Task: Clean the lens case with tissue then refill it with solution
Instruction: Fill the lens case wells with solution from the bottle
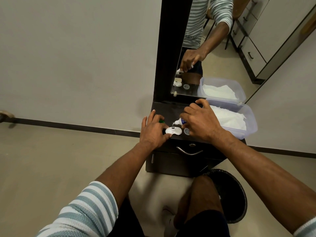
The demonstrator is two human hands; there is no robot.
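Tissue tub (248,117) right; mirror (213,48) behind.

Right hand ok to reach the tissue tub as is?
Probably not freely. The tissue tub sits open just beside the right hand, nothing between them, but that hand is gripping the solution bottle, tipped over the lens case. It would need to put the bottle down first.

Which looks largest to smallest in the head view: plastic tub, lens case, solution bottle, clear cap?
1. Plastic tub, by far the largest.
2. Lens case.
3. Solution bottle, though the right hand hides most of it, so its rank against the case is unsure.
4. Clear cap, partly covered too.
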